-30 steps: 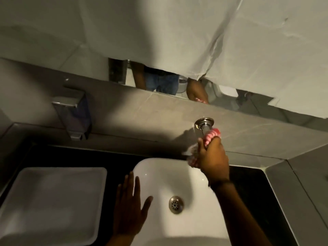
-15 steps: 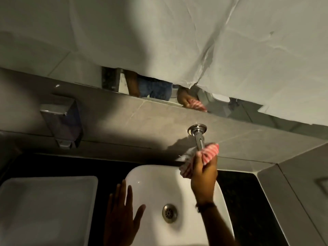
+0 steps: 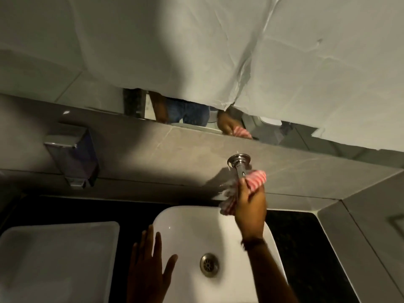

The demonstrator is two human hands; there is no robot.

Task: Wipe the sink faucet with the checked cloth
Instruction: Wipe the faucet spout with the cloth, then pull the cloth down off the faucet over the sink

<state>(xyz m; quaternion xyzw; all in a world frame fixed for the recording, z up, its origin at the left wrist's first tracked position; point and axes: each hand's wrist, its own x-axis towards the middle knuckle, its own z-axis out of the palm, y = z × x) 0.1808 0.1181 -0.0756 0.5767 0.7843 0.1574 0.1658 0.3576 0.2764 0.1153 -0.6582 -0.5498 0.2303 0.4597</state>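
Here the right hand (image 3: 251, 208) was closed around the checked cloth (image 3: 254, 179), bunching it against the faucet (image 3: 239, 165) just below its wall flange, above the back rim of the white sink (image 3: 188, 224). The left hand (image 3: 148, 270) lay flat, fingers spread, on the sink's left edge, well apart from the cloth.

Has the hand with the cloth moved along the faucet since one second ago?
Yes. The right hand with the checked cloth slid away from the faucet's wall flange, baring more pipe.
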